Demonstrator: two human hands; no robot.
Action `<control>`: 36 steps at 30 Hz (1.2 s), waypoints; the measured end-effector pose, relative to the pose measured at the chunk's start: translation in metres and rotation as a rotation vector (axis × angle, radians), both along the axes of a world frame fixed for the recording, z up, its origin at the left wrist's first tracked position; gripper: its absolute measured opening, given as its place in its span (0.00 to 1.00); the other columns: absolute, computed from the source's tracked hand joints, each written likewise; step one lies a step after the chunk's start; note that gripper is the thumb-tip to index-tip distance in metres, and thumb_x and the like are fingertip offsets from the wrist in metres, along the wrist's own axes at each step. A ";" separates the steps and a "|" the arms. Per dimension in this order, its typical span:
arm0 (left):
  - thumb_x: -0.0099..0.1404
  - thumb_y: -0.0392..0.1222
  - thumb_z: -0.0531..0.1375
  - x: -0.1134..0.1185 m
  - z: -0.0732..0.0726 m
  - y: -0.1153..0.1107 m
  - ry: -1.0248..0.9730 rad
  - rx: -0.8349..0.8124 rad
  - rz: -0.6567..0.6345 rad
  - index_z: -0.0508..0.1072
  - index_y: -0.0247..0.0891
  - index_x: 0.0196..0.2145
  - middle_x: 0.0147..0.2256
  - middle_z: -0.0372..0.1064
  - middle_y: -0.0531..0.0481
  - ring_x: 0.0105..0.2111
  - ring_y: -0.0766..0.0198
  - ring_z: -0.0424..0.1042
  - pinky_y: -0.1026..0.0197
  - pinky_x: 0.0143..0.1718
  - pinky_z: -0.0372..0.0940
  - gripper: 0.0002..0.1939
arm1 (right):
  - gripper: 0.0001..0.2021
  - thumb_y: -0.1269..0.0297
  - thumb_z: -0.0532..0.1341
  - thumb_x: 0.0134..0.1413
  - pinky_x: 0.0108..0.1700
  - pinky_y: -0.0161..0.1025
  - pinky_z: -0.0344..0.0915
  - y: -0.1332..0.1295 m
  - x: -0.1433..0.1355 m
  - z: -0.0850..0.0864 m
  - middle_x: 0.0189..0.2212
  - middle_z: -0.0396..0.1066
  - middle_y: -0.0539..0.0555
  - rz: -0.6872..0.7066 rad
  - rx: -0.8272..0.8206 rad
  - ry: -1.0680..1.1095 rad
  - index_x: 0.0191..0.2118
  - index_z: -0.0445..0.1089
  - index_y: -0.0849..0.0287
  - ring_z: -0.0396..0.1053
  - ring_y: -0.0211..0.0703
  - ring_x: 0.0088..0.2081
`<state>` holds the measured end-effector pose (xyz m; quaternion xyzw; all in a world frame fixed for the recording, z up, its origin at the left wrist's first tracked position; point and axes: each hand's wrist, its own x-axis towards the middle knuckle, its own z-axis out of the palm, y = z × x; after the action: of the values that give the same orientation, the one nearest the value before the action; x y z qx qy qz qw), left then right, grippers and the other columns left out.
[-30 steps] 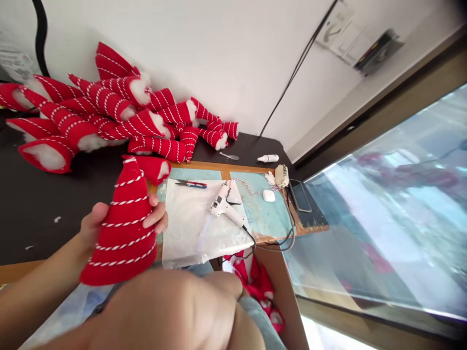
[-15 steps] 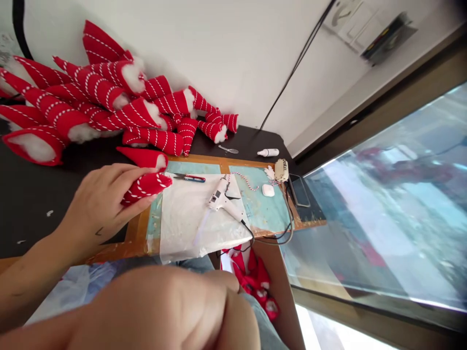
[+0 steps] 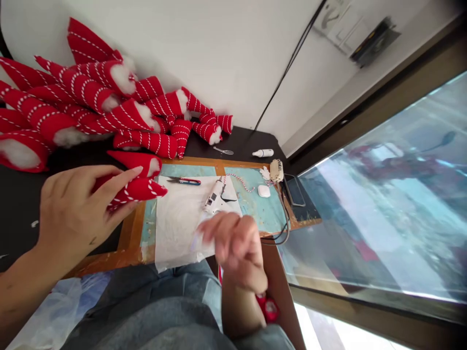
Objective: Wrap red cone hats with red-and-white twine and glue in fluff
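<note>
My left hand (image 3: 78,209) is closed around a red fabric cone (image 3: 140,189) trimmed with white-and-red twisted cord, its tip pointing right. Just behind it lies a plain red cone (image 3: 140,163) with white stuffing showing at its end. My right hand (image 3: 235,248) is over the table's front edge, its fingers loosely curled and smeared by motion. It covers the handle of a white glue gun (image 3: 215,197), which lies on a white sheet (image 3: 178,218); whether they touch, I cannot tell. Thread snips (image 3: 184,181) rest at the sheet's back edge.
Striped red stuffed cones (image 3: 91,97) are heaped against the wall. A twisted cord (image 3: 239,179), a white case (image 3: 263,191), a white bottle (image 3: 263,153), a phone (image 3: 294,190) and cables (image 3: 284,233) lie to the right. A window (image 3: 383,194) borders the table.
My right hand has swung from low in front of me to the glue gun's handle. My left hand, still holding the cone, has shifted slightly left, and the view has tilted a little.
</note>
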<state>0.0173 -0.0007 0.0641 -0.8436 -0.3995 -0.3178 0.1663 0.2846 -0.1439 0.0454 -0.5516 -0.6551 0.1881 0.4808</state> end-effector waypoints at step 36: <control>0.73 0.34 0.65 0.009 -0.024 0.013 -0.006 0.114 -0.225 0.71 0.64 0.61 0.51 0.78 0.49 0.50 0.50 0.77 0.47 0.51 0.64 0.27 | 0.26 0.39 0.55 0.72 0.32 0.40 0.67 -0.002 -0.018 0.020 0.30 0.72 0.54 0.152 -0.013 0.334 0.34 0.75 0.57 0.72 0.44 0.30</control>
<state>0.0266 0.0123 0.0404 -0.8713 -0.2843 -0.3592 0.1763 0.2663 -0.1455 0.0657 -0.4644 -0.6048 0.3171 0.5639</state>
